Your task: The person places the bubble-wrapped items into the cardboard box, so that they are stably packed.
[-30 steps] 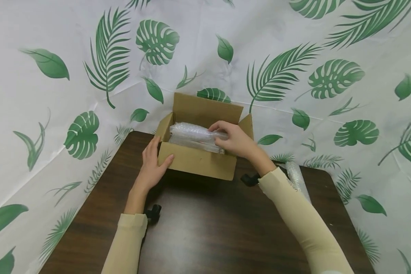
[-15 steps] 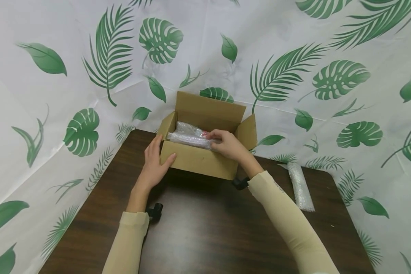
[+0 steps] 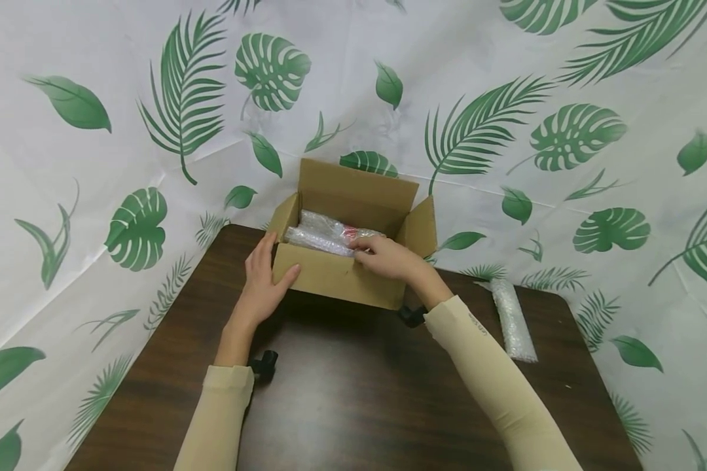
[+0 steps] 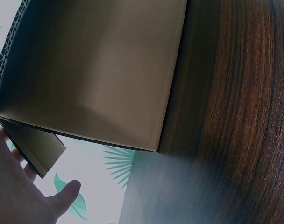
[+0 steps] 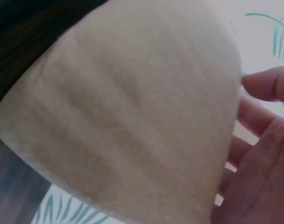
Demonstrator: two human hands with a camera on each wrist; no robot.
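Note:
An open cardboard box (image 3: pixel 338 278) sits at the table's far edge, its flaps raised or folded outward. Bubble-wrapped packages (image 3: pixel 321 226) lie inside, one with a red patch showing through. My left hand (image 3: pixel 262 281) holds the box's left front corner, with the thumb by the front flap and the fingers along the left flap. At the front wall, my right hand (image 3: pixel 389 258) reaches in and pinches the nearer bubble-wrapped package (image 3: pixel 318 242) by its right end. In the right wrist view the front flap (image 5: pixel 132 112) partly hides the fingers.
Another bubble-wrapped roll (image 3: pixel 514 320) lies on the dark wooden table (image 3: pixel 342 405), right of the box. A white leaf-patterned sheet (image 3: pixel 342 78) hangs behind and beside the table. Black wrist mounts (image 3: pixel 264 365) sit under the forearms.
My right hand has moved slightly left and lower inside the box, and the nearer package has shifted forward, uncovering the red patch. The left hand keeps its place on the box.

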